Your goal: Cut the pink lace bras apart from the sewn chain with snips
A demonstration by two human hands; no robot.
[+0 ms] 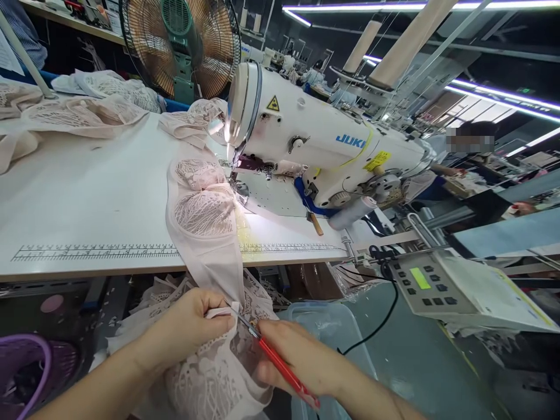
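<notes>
My left hand pinches the edge of a pale pink lace bra just below the table's front edge. In my right hand are small red-handled scissors, their metal blades pointing up and left against the pinched fabric. Part of the handle is hidden by my fingers. Another pale pink bra lies over the table edge, its cups on the tabletop beside the needle of a white sewing machine. Its band hangs down to my hands, where the pieces overlap.
A printed ruler runs along the front of the white table. More bras lie at the back left, before a large fan. A thread cone lies by the machine. A control panel, plastic bin and purple basket stand around.
</notes>
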